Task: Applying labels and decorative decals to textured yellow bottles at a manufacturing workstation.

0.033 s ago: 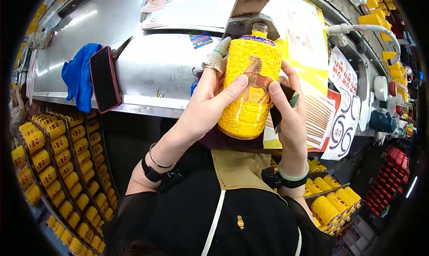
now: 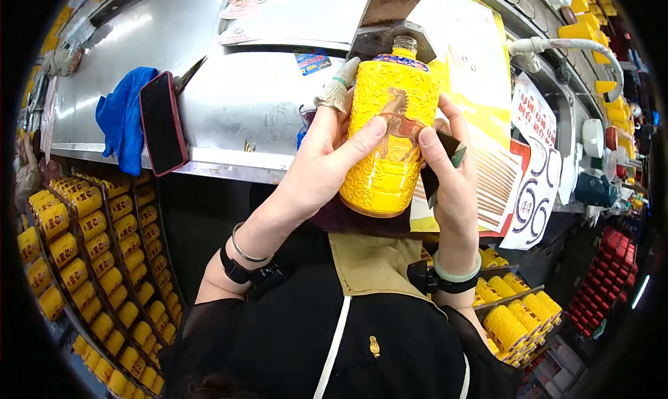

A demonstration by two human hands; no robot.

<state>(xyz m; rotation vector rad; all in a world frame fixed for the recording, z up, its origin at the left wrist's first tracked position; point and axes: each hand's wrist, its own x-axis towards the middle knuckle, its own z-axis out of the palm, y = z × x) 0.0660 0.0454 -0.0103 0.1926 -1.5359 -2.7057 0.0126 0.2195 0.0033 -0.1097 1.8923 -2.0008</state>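
Observation:
A yellow bottle [image 2: 379, 190] with raised swirling relief and a clear threaded neck is held tilted between my two hands above the bench's near edge. On its front sits a brown and gold horse decal [image 2: 398, 125]. My left hand [image 2: 316, 155] grips the left side, its thumb on the decal's left edge. A whitish cloth finger cover [image 2: 337, 87] wraps one left finger. My right hand [image 2: 454, 173] holds the right side, thumb beside the horse's hind part. A dark, thin, flat piece [image 2: 430, 184] is tucked between my right palm and the bottle; its kind is unclear.
A metal bench [image 2: 229, 113] carries a blue cloth [image 2: 126, 117], a phone [image 2: 164, 124] and white sheets [image 2: 299, 12]. Right of the bottle lie sheets of brown strips [image 2: 490, 183] and dark curved decals [image 2: 532, 204]. A metal bracket [image 2: 396, 9] stands behind the bottle. Racks of yellow containers [image 2: 104, 260] flank me.

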